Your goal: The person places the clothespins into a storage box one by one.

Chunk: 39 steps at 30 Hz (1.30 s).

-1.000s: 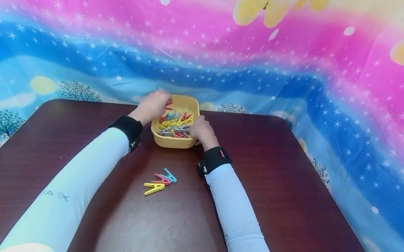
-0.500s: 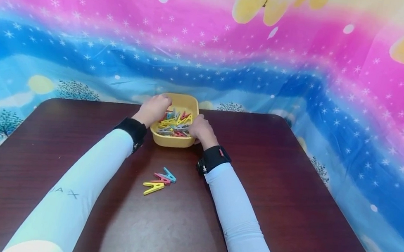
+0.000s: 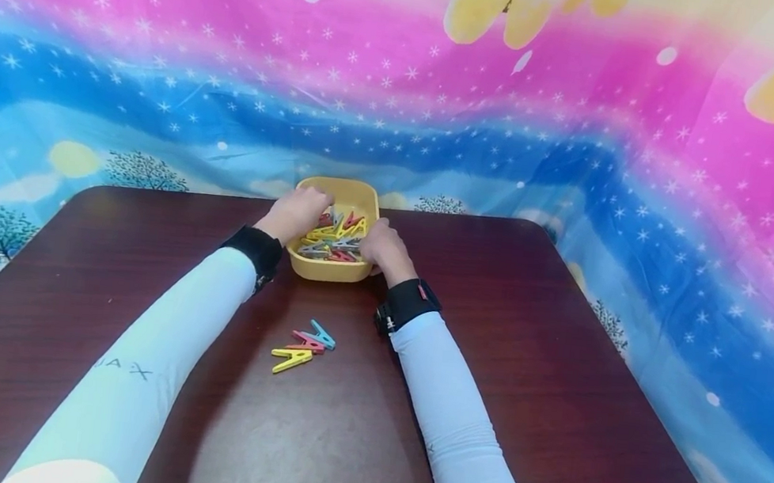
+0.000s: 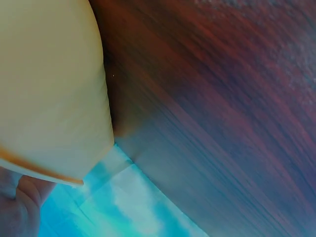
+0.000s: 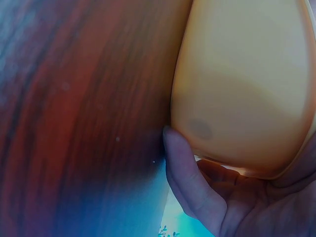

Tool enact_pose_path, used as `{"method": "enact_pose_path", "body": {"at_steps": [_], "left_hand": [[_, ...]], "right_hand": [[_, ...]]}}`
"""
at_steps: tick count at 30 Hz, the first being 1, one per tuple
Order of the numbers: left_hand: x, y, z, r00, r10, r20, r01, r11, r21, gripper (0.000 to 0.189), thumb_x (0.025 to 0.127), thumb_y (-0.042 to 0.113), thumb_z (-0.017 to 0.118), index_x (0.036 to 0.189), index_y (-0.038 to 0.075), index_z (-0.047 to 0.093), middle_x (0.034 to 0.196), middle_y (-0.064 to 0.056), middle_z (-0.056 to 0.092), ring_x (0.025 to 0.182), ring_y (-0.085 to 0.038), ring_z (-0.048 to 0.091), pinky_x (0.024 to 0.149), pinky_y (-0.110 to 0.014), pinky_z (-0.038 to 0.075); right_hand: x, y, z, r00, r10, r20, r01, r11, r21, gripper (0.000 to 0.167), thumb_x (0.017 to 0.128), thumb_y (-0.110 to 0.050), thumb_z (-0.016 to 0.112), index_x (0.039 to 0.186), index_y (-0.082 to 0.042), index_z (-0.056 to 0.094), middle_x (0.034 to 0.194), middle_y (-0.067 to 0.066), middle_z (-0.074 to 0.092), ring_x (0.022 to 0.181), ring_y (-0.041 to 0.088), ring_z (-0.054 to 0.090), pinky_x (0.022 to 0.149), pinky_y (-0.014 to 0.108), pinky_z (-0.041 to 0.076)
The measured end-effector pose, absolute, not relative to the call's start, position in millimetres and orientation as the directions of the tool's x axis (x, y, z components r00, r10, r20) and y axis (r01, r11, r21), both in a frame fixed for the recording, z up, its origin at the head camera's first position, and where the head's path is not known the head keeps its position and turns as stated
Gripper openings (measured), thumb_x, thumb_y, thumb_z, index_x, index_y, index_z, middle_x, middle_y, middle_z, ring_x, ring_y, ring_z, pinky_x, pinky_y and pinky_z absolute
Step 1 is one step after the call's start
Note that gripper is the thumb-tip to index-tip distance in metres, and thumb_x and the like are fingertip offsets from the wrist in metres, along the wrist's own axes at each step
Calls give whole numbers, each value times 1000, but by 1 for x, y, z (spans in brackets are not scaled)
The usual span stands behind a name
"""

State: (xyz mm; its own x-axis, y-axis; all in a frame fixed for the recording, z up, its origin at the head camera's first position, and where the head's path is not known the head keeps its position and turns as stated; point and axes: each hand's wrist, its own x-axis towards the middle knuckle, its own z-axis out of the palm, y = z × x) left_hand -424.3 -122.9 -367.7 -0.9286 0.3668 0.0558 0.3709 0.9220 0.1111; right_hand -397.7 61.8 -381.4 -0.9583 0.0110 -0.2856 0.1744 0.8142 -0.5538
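A yellow plastic box (image 3: 329, 271) with several plastic clothespins (image 3: 338, 248) in it stands near the table's far edge. My left hand (image 3: 296, 211) reaches over its left rim, fingertips down inside; a bit of red clothespin (image 3: 325, 220) shows just below them, but whether they pinch it is hidden. Part of this hand (image 4: 22, 205) appears past the rim in the left wrist view. My right hand (image 3: 384, 247) grips the box's right side; in the right wrist view a finger (image 5: 185, 173) presses along the outer wall.
Nearer to me on the dark wooden table (image 3: 521, 384) lie three loose clothespins, one blue (image 3: 323, 335), one red (image 3: 308, 342) and one yellow (image 3: 291, 360). A printed cloth (image 3: 373, 112) hangs right behind the table and along the right side.
My left hand has moved slightly right and down into the box; the red clothespin seen at its fingertips a second ago is now mostly out of sight. The right hand keeps its grip.
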Motion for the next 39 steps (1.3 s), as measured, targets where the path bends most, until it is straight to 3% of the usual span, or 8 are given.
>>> {"method": "enact_pose_path", "body": {"at_steps": [5, 12, 18, 26, 33, 39], "left_hand": [[-425, -126, -367, -923, 374, 87, 381, 921, 86, 40, 105, 2, 64, 145, 4, 65, 149, -20, 65, 145, -41, 52, 122, -55, 52], [-421, -129, -368, -921, 365, 137, 381, 916, 127, 44, 104, 27, 73, 141, 3, 67, 148, -19, 65, 143, -41, 51, 125, -57, 47], [-404, -130, -370, -911, 360, 203, 393, 906, 160, 42, 104, 25, 70, 139, 2, 66, 148, -20, 65, 148, -43, 48, 129, -59, 41], [-380, -149, -372, -918, 312, 246, 368, 900, 231, 53, 102, 27, 71, 148, 3, 60, 160, -21, 57, 155, -43, 43, 132, -64, 35], [-358, -168, -371, -911, 272, 310, 365, 882, 297, 51, 101, 26, 70, 145, 2, 61, 159, -22, 57, 157, -43, 40, 130, -67, 36], [-337, -166, -366, -897, 269, 350, 380, 873, 305, 47, 101, 23, 68, 143, 2, 63, 156, -22, 60, 152, -45, 45, 125, -69, 41]], "right_hand": [[-398, 61, -382, -959, 16, -285, 177, 817, -549, 67, 114, -16, 49, 171, -4, 14, 133, 23, 61, 90, 31, 74, 60, 34, 66], [-399, 62, -382, -959, 17, -284, 177, 818, -547, 69, 115, -16, 48, 172, -4, 12, 133, 24, 61, 89, 31, 74, 61, 35, 66], [-397, 62, -381, -961, 15, -276, 172, 814, -555, 66, 115, -15, 47, 171, -3, 14, 132, 24, 61, 88, 31, 74, 60, 35, 66], [-393, 62, -377, -954, 16, -299, 190, 804, -564, 68, 115, -15, 48, 171, -4, 13, 137, 23, 60, 93, 30, 73, 65, 35, 67], [-394, 64, -372, -943, -2, -333, 193, 812, -551, 70, 114, -15, 47, 172, -4, 9, 139, 23, 59, 93, 30, 73, 64, 33, 67], [-396, 64, -370, -933, -18, -359, 190, 823, -536, 68, 114, -16, 46, 170, -3, 12, 138, 25, 59, 90, 30, 74, 62, 33, 67]]}}
